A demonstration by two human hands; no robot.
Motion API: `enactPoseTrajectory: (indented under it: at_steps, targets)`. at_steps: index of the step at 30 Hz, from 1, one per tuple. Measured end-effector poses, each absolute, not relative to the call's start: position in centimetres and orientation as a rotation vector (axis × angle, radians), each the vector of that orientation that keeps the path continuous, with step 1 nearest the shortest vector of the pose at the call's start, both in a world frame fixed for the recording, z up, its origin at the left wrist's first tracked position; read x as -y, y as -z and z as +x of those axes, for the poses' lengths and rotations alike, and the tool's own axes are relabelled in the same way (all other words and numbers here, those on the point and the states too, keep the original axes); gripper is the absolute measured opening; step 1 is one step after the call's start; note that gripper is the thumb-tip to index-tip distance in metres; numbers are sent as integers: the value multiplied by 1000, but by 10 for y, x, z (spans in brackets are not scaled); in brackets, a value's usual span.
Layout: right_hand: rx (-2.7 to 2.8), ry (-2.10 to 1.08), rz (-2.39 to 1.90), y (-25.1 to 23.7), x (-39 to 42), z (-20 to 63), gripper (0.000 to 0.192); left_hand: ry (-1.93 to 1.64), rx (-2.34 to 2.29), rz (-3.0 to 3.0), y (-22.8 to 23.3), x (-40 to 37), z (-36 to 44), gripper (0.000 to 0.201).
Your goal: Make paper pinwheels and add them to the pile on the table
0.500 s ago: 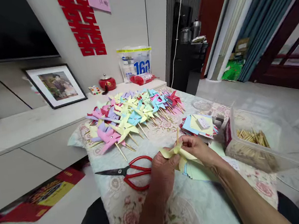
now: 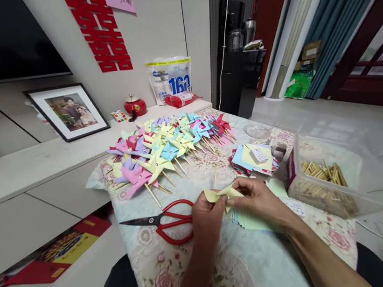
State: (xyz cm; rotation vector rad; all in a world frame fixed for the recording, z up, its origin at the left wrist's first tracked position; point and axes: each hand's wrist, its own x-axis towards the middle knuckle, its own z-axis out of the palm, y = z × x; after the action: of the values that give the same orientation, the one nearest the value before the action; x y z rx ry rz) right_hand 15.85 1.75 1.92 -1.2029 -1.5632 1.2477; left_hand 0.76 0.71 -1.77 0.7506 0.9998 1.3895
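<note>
A pale yellow paper pinwheel (image 2: 231, 191) is pinched between my two hands, with a thin wooden stick (image 2: 215, 177) pointing away from me behind it. My left hand (image 2: 208, 212) grips it near the middle, thumb pressed on the paper. From the other side, my right hand (image 2: 255, 197) holds the right part, fingers closed. The pinwheel's centre is partly hidden by my thumbs. Left of my left hand lie scissors (image 2: 166, 219) with red handles, blades pointing left. A stack of pale green and blue paper sheets (image 2: 253, 220) lies beneath my right hand.
Many finished pinwheels (image 2: 169, 151) lie piled at the table's far side. Coloured paper squares (image 2: 246, 162) with a small white box (image 2: 258, 155) on top sit right of centre. A clear plastic bin (image 2: 325, 196) holds wooden sticks (image 2: 326, 175). Behind is a low cabinet (image 2: 55, 154).
The pinwheel has turned in my hands, its petals now lower and flatter. The stick has swung left and points further away. My view has shifted slightly.
</note>
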Motion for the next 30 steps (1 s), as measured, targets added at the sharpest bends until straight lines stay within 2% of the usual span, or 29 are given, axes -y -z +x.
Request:
enactPoseTrajectory:
  at_steps: [8,17,20,24,27,30]
  targets:
    - [1689,-967,-1247,-22,-17,157,24,-1311,-1021,975,22,-6,3,18]
    - [1716,-909,-1205,-25,-15,158,16,-1307,-991,991,19,-2,7,20]
    - [1514,-1077,-1117,-23,-15,164,13,-1288,-870,896,10,-2,6,21]
    - [1283,-1466,-854,-23,-14,174,22,-1375,-755,574,-3,-4,-1,27]
    - [1388,-1603,-793,-28,-11,175,26,-1359,-629,373,-10,-5,-6,35]
    - [1562,-1609,-757,-35,-8,171,26,-1333,-580,301,-13,-4,-8,38]
